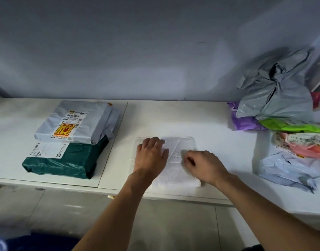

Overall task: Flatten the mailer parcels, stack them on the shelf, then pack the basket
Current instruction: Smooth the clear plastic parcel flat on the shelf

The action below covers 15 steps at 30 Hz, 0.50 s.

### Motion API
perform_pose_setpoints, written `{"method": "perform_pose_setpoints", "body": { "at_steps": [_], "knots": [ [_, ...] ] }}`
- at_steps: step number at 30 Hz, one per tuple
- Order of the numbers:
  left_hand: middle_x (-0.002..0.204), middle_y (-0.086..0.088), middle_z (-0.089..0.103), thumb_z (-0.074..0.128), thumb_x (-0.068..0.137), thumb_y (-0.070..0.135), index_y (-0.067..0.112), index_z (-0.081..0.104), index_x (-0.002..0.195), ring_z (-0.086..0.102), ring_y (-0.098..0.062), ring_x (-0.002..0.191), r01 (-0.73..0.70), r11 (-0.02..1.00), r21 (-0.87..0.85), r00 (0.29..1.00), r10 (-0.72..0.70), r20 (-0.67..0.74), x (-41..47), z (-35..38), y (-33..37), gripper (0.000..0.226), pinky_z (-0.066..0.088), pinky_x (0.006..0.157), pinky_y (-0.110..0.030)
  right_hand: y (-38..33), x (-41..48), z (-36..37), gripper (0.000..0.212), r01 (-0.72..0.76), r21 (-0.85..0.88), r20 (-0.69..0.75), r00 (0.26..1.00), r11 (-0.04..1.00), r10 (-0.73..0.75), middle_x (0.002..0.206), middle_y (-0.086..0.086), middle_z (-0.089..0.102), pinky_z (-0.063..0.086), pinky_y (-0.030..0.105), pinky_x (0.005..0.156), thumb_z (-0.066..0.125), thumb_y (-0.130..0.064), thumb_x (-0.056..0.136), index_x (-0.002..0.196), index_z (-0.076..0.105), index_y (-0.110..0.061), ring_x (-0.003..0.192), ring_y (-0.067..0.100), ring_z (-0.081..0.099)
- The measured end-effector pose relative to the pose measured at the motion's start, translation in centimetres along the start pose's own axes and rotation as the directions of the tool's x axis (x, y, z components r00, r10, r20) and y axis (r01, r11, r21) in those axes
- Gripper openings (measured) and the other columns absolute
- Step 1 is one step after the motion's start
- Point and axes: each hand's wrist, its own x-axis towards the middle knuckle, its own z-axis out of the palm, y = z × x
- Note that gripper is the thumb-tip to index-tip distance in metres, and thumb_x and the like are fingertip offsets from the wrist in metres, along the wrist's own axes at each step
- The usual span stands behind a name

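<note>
Two hands: both lie on the white mailer [180,143], in the middle of the shelf [173,116], near its front edge.
Left hand [151,156]: open and flat, with straight fingers, it presses on the left part of the mailer.
Right hand [204,166]: it rests on the right part with curled fingers; I cannot tell if they pinch the plastic.
Left stack: a grey parcel [77,122] with labels lies on a dark green parcel [65,162], well apart from the hands.
Right pile: a crumpled grey bag [275,95], a purple bag [242,122], a bright green bag [289,126], a pink bag [304,144] and a pale blue bag [287,169] lie loose together.
</note>
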Motion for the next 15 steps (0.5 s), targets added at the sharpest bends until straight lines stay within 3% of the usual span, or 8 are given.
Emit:
{"method": "perform_pose_setpoints", "body": {
  "at_steps": [3,6,9,11,13,15],
  "knots": [
    [0.16,-0.005,0.023,0.024,0.1,0.046,0.02,0.033,0.149,0.013,-0.029,0.149,-0.133,0.985,0.114,0.981,0.114,0.154,1.2,2.3,1.0,0.056,0.007,0.12,-0.043,-0.4,0.1,-0.9,0.028,0.042,-0.082,-0.002,0.999,0.996,-0.043,0.083,-0.001,0.069,0.047,0.029,0.064,0.042,-0.045,0.092,0.091,0.062,-0.025,0.073,0.023,0.06],
    [0.164,0.001,-0.002,-0.003,0.091,0.06,0.027,0.008,0.156,-0.009,-0.025,0.15,-0.098,0.988,0.12,0.97,0.067,0.234,0.9,3.9,1.3,0.073,-0.013,0.116,-0.044,-0.3,0.5,-1.5,0.034,-0.01,-0.23,-0.01,1.0,0.973,0.007,0.075,-0.002,0.066,0.041,0.028,0.061,0.039,-0.051,0.091,0.078,0.057,-0.025,0.068,0.022,0.056],
    [0.163,0.006,-0.013,-0.021,0.082,0.061,0.031,-0.006,0.154,-0.017,-0.022,0.149,-0.029,0.993,0.116,0.97,0.0,0.245,0.3,4.7,1.7,0.08,-0.013,0.119,-0.046,-0.3,1.4,-0.6,0.039,-0.065,-0.324,-0.206,0.978,0.944,-0.004,0.084,-0.003,0.068,0.046,0.03,0.068,0.034,-0.045,0.091,0.084,0.067,-0.025,0.08,0.023,0.063],
    [0.162,0.007,-0.016,-0.019,0.083,0.061,0.032,-0.011,0.153,-0.021,-0.02,0.147,-0.012,0.995,0.098,0.968,-0.013,0.251,0.1,4.8,2.0,0.076,-0.013,0.119,-0.046,-0.5,2.3,0.7,0.036,-0.045,-0.308,-0.326,0.944,0.95,-0.06,0.101,-0.001,0.068,0.049,0.034,0.08,0.038,-0.034,0.091,0.098,0.071,-0.022,0.097,0.023,0.061],
    [0.161,0.007,-0.02,-0.012,0.09,0.058,0.033,-0.015,0.152,-0.026,-0.02,0.146,-0.015,0.995,0.097,0.967,-0.01,0.253,0.0,4.9,1.8,0.066,-0.014,0.119,-0.046,-0.6,3.3,2.5,0.035,0.001,-0.254,-0.324,0.942,0.967,-0.086,0.123,0.005,0.064,0.047,0.038,0.097,0.047,-0.026,0.093,0.12,0.067,-0.014,0.119,0.026,0.057],
    [0.16,0.007,-0.02,-0.01,0.091,0.054,0.033,-0.013,0.152,-0.026,-0.02,0.145,-0.039,0.993,0.109,0.968,0.011,0.25,-0.2,4.9,1.6,0.065,-0.014,0.119,-0.046,-0.2,3.8,3.9,0.049,0.006,-0.243,-0.24,0.969,0.97,-0.066,0.138,0.012,0.055,0.039,0.041,0.108,0.034,-0.033,0.1,0.133,0.058,-0.007,0.132,0.027,0.049]
  ]
}}
